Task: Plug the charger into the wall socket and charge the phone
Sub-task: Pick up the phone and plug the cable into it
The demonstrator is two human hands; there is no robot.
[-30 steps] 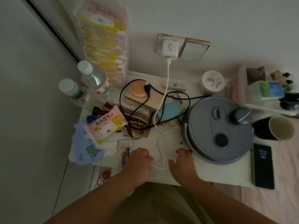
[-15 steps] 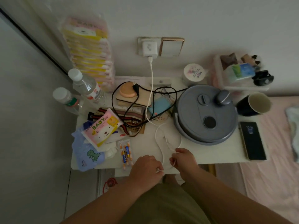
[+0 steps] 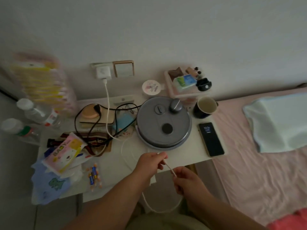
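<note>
A white charger (image 3: 103, 72) sits plugged in the wall socket (image 3: 95, 65) above the white table (image 3: 196, 152). Its white cable (image 3: 107, 103) runs down over the clutter to the table's front edge. My left hand (image 3: 152, 163) and my right hand (image 3: 186, 181) both pinch the cable near its free end, a short taut stretch between them, and a slack loop hangs below the table edge. The black phone (image 3: 211, 139) lies flat at the table's right end, screen lit, well right of both hands.
A round grey appliance (image 3: 163, 122) fills the table's middle. A dark mug (image 3: 206, 107), a tray of small items (image 3: 187, 83), black cords, wipes packs, bottles (image 3: 34, 113) and batteries (image 3: 93, 175) crowd the table. A pink bed (image 3: 259, 171) with a white cloth lies right.
Both hands have lifted off the table and drawn the cable's end toward me and to the right, stretching it between them. The view has swung right, showing the bed.
</note>
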